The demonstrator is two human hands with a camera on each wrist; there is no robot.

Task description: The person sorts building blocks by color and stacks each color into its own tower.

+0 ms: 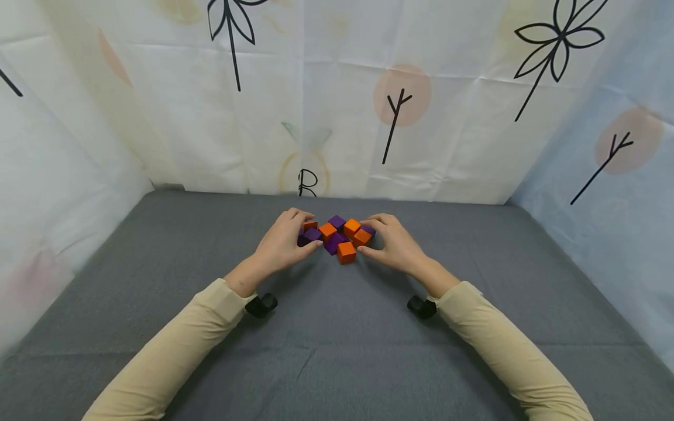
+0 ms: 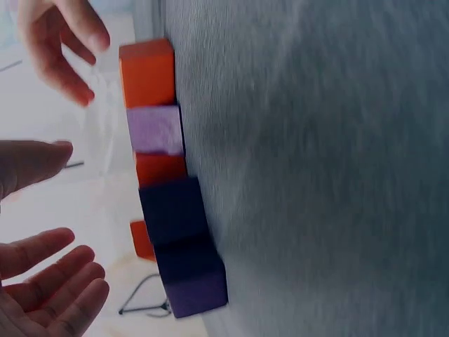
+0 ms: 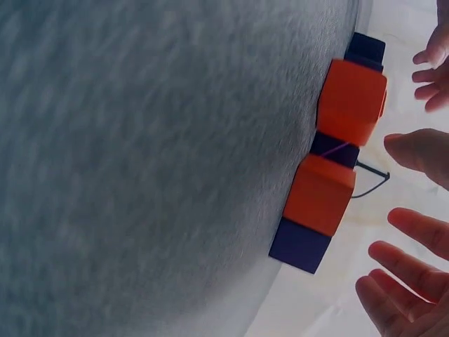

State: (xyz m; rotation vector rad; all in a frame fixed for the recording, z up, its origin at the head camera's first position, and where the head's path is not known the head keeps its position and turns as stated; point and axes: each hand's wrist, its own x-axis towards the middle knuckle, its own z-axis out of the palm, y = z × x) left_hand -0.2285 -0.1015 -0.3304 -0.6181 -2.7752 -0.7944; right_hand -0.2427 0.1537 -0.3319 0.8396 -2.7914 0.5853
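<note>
I see left hand (image 1: pixel 284 238) and right hand (image 1: pixel 395 242) flanking cubes (image 1: pixel 336 241) toward the worktop (image 1: pixel 337 362)'s far edge, fingers (image 2: pixel 63 270) spread wide; only wrist views show them clear of cubes.

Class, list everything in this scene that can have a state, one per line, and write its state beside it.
Grey cloth: spread out, lightly creased.
Orange cubes: resting on the cloth, bunched together.
Purple cubes: resting among the orange ones.
Left hand: holding nothing, beside the cubes.
Right hand: holding nothing, at their other side.
Sleeves: wrinkled.
Printed sheet: hanging, creased.
</note>
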